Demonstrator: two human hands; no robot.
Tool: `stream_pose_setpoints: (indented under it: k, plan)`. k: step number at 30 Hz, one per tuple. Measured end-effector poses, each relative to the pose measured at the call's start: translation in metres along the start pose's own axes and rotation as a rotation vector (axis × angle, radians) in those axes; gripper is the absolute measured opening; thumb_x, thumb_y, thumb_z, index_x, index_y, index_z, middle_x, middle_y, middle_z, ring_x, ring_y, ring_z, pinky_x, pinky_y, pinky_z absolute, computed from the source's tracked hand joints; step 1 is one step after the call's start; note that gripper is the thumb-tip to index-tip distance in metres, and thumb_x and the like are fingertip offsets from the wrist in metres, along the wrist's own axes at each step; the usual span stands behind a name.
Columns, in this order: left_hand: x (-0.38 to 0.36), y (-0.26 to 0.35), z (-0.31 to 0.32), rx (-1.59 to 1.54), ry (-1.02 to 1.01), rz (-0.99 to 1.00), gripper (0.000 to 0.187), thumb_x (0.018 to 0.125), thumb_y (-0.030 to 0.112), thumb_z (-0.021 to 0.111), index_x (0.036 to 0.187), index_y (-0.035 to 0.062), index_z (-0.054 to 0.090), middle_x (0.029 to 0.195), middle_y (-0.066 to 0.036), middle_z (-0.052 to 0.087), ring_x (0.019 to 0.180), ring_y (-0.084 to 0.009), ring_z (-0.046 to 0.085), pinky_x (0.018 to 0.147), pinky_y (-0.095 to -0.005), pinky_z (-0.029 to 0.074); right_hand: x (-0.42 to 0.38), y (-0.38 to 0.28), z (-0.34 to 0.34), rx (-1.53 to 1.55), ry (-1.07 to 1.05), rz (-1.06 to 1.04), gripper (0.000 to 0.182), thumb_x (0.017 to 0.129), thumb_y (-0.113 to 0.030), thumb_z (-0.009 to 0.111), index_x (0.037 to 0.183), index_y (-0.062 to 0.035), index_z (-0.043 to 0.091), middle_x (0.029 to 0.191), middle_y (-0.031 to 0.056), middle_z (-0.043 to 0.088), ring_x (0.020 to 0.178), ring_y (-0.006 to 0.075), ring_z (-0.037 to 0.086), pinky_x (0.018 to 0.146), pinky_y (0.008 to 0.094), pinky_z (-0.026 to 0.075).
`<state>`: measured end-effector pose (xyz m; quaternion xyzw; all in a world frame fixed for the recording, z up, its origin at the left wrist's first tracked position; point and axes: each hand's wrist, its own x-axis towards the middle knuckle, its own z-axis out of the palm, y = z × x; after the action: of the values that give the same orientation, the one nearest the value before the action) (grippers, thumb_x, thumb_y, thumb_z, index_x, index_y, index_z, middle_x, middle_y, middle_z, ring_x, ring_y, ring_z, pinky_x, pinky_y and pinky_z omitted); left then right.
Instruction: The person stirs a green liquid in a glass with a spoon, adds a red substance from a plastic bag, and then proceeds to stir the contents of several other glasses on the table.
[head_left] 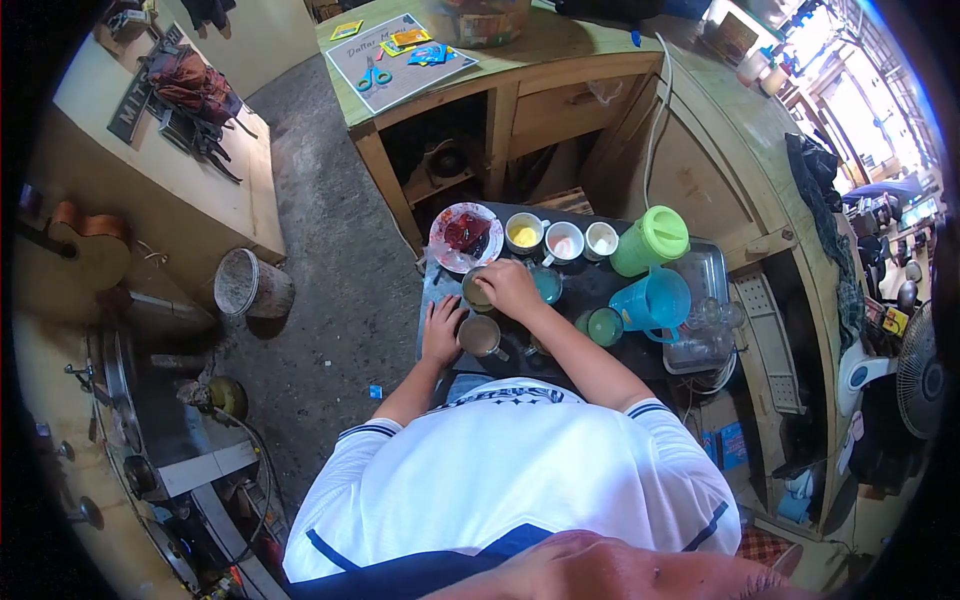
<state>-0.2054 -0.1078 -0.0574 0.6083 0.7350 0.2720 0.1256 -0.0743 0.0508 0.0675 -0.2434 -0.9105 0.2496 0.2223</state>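
My right hand (510,289) is bent over a glass of greenish-brown drink (474,296), its fingers pinched together at the rim. What they hold, if anything, is too small to make out. Flat on the dark table (434,352), with fingers stretched out, lies my left hand (441,328), beside a glass mug of brown drink (480,336). Beyond them are a patterned plate (437,245) with dark red contents and three white cups, holding yellow (522,232), pinkish (564,242) and white (600,241) contents. A teal glass (548,284) and a green glass (602,326) stand right of my right hand.
A lime-green pitcher (650,241) and a blue pitcher (648,300) stand at the table's right, beside a clear tray (694,352) with glasses. A wooden counter (590,60) borders the far side, bearing scissors (374,76) and sachets. A bucket (250,284) stands on the floor leftward.
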Motion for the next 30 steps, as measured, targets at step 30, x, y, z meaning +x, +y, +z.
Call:
stream_pose_setpoints:
  k: [30]
  plan:
    - [0.0, 0.001, -0.001, 0.016, -0.011, 0.007, 0.037, 0.08, 0.028, 0.062, 0.113, 0.0114, 0.061, 0.138, -0.01, 0.048, 0.134, -0.028, 0.037, 0.112, -0.053, 0.021, 0.001, 0.009, 0.01, 0.031, 0.037, 0.018, 0.015, 0.074, -0.016, 0.066, 0.078, -0.0022, 0.071, 0.078, 0.0157, 0.066, 0.076, 0.0328, 0.063, 0.071, 0.0426, 0.05]
